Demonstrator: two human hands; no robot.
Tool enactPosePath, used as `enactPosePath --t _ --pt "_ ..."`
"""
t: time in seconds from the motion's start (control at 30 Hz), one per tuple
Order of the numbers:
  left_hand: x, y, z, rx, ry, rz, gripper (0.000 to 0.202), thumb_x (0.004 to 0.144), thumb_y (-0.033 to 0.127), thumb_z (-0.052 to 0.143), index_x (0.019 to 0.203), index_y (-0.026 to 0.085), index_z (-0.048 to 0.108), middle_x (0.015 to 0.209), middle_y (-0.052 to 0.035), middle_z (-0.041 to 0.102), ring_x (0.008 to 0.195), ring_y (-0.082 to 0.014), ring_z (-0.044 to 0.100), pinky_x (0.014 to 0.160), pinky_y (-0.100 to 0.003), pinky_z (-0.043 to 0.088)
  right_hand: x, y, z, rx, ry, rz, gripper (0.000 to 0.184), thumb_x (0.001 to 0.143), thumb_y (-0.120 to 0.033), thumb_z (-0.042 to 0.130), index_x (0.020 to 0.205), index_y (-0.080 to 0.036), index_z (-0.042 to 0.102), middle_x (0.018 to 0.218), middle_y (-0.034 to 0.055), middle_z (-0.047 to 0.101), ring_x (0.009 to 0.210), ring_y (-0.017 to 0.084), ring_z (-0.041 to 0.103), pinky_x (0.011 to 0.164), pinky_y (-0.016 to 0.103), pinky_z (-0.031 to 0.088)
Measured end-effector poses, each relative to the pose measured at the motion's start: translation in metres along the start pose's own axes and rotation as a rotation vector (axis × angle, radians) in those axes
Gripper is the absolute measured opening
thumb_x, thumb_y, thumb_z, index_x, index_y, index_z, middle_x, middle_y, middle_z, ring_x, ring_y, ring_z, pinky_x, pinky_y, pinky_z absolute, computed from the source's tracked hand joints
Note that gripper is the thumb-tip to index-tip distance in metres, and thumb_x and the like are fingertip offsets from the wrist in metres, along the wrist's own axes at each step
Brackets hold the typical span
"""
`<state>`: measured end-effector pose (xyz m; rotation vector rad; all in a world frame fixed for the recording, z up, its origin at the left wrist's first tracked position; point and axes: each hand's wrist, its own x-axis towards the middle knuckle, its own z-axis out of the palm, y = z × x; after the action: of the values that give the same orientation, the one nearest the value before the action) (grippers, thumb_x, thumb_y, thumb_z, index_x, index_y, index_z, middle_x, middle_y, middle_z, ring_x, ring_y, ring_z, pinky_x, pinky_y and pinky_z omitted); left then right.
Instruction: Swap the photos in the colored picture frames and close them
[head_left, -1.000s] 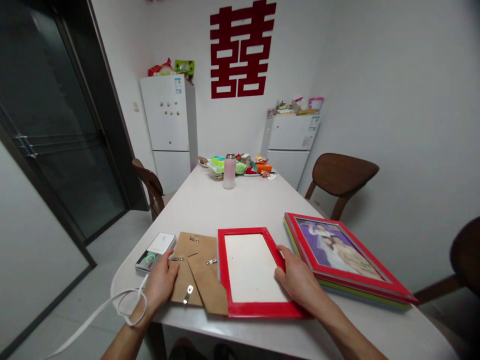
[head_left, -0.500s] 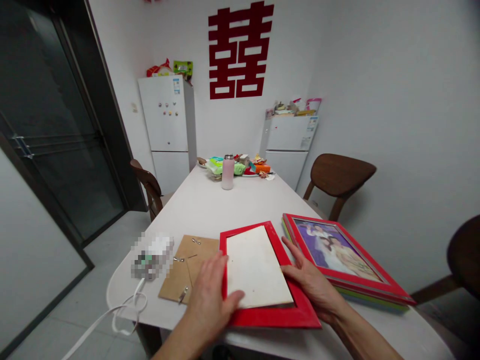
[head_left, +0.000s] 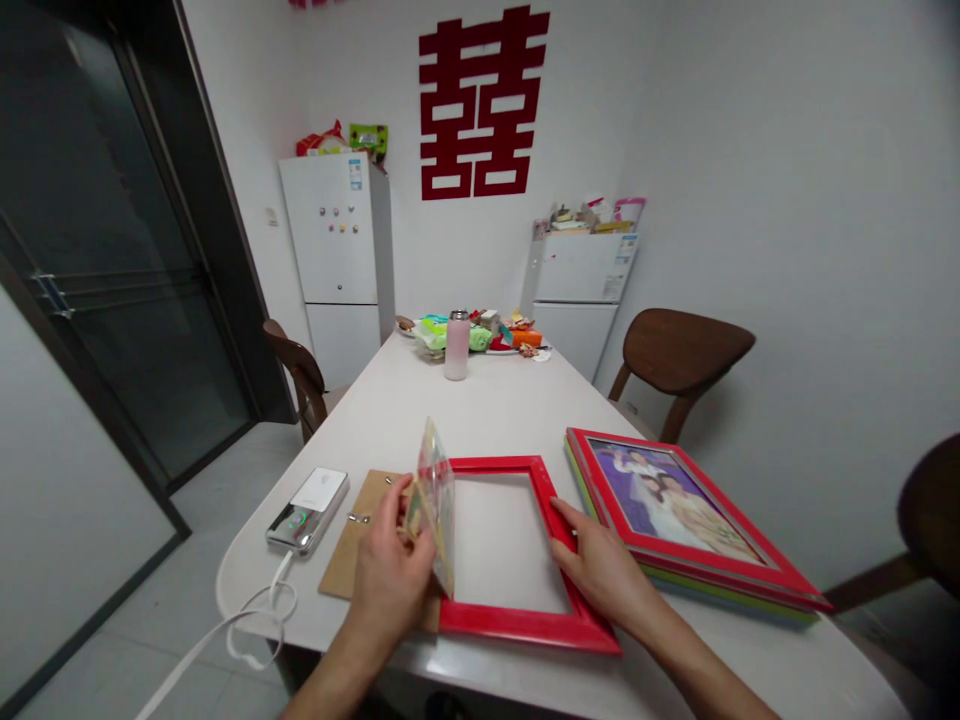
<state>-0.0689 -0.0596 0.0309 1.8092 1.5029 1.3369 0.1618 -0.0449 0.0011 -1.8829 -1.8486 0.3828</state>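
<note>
At lower centre of the picture, the red frame point(head_left: 517, 625) lies on the bench point(head_left: 517, 415) — bare inside, with the backing point(head_left: 349, 565) already off, to its left. The left hand point(head_left: 394, 555) pinches the sheets point(head_left: 437, 500), steeply tilted, not yet set down; the right hand point(head_left: 596, 562) grasps the frame's right side.

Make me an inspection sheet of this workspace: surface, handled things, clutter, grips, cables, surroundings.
Surface: pale table, rounded near corners.
Handled things: red frame, opening unfilled; thin panel tilted at its left side; brown board at left, partly hidden.
Clutter: pink bottle, upright; packets behind; frame stack at right.
Grips: left grip pinches the thin panel; right grip holds the red frame.
Cables: white cable looping from a device past the table edge.
Surroundings: two fridges, chairs, dark door, wall sign.
</note>
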Motion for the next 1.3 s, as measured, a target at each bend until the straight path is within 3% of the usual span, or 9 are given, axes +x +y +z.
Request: enactPosePath --t 0.13,0.23,0.43,0.57,0.73,0.87,0.97,1.13,1.3 --pt "-0.002 -0.038 -0.02 -0.099 -0.023 -0.21 0.049 0.067 0.022 0.047 0.114 0.014 0.038 0.102 -0.0053 0.058 0.088 -0.02 0.056 0.077 -0.029 0.043 -0.001 0.003 0.013 -0.164 -0.004 -0.04 0.046 0.072 -0.014 0.037 0.115 -0.003 0.044 0.093 0.0149 0.057 0.088 0.021 0.053 0.081 0.03 0.036" --pt "-0.006 -0.057 -0.024 0.006 -0.115 -0.252 0.049 0.069 0.023 0.046 0.116 0.013 0.037 0.101 -0.0065 0.059 0.09 -0.0207 0.056 0.078 -0.031 0.042 0.0 0.003 0.019 -0.227 0.003 -0.068 0.041 0.07 -0.011 0.038 0.109 -0.002 0.05 0.09 0.0148 0.056 0.084 0.02 0.053 0.08 0.029 0.037" --pt "-0.011 -0.057 -0.026 0.329 -0.217 -0.195 0.046 0.074 0.027 0.042 0.118 0.015 0.038 0.11 -0.0104 0.054 0.099 -0.0245 0.051 0.081 -0.034 0.038 0.001 0.005 0.023 -0.296 -0.001 -0.082 0.038 0.069 -0.011 0.04 0.104 -0.004 0.053 0.088 0.0136 0.055 0.082 0.019 0.053 0.079 0.028 0.037" --pt "-0.013 -0.053 -0.027 0.499 -0.221 -0.089 0.043 0.075 0.027 0.04 0.115 0.012 0.041 0.11 -0.0118 0.054 0.1 -0.0225 0.049 0.083 -0.031 0.037 -0.001 0.0 0.023 -0.267 0.09 -0.128 0.038 0.068 -0.011 0.042 0.103 -0.003 0.054 0.102 0.0182 0.052 0.093 0.024 0.049 0.085 0.034 0.035" --pt "-0.013 -0.053 -0.029 0.58 -0.207 -0.043 0.04 0.073 0.023 0.042 0.111 0.011 0.044 0.108 -0.0111 0.054 0.1 -0.0228 0.048 0.085 -0.033 0.036 -0.001 -0.029 0.033 0.211 0.049 -0.107 0.043 0.072 -0.022 0.042 0.112 -0.008 0.046 0.106 0.0146 0.054 0.089 0.02 0.053 0.078 0.034 0.041" --pt "-0.016 -0.051 -0.026 0.582 -0.181 0.045 0.039 0.073 0.023 0.042 0.11 0.011 0.044 0.106 -0.0113 0.053 0.101 -0.0234 0.046 0.087 -0.036 0.036 0.004 -0.058 0.05 0.78 -0.178 0.126 0.052 0.071 -0.027 0.046 0.118 -0.007 0.038 0.07 0.0036 0.061 0.054 0.012 0.056 0.051 0.024 0.045" --pt "-0.022 -0.045 -0.015 0.503 -0.218 0.156 0.047 0.071 0.024 0.046 0.116 0.012 0.04 0.117 -0.0124 0.047 0.11 -0.0239 0.039 0.093 -0.039 0.031 0.009 -0.074 0.055 1.107 -0.339 0.232 0.042 0.067 -0.025 0.051 0.105 -0.008 0.05 0.053 -0.0021 0.056 0.041 0.008 0.048 0.038 0.018 0.037" --pt "-0.027 -0.035 0.01 0.403 -0.327 0.3 0.062 0.061 0.017 0.051 0.12 0.01 0.037 0.13 -0.0143 0.032 0.12 -0.0268 0.026 0.098 -0.045 0.024 0.012 -0.095 0.039 1.22 -0.318 0.208 0.029 0.065 -0.025 0.055 0.09 -0.011 0.058 0.051 -0.0026 0.055 0.041 0.006 0.046 0.037 0.016 0.034" --pt "-0.016 -0.023 0.016 0.145 -0.117 0.358 0.049 0.072 0.007 0.035 0.12 0.013 0.038 0.126 -0.0099 0.04 0.118 -0.0199 0.032 0.099 -0.038 0.025 0.004 -0.108 0.012 1.291 -0.238 0.05 0.044 0.068 -0.035 0.054 0.106 -0.014 0.05 0.058 -0.0019 0.056 0.045 0.007 0.048 0.042 0.019 0.039"
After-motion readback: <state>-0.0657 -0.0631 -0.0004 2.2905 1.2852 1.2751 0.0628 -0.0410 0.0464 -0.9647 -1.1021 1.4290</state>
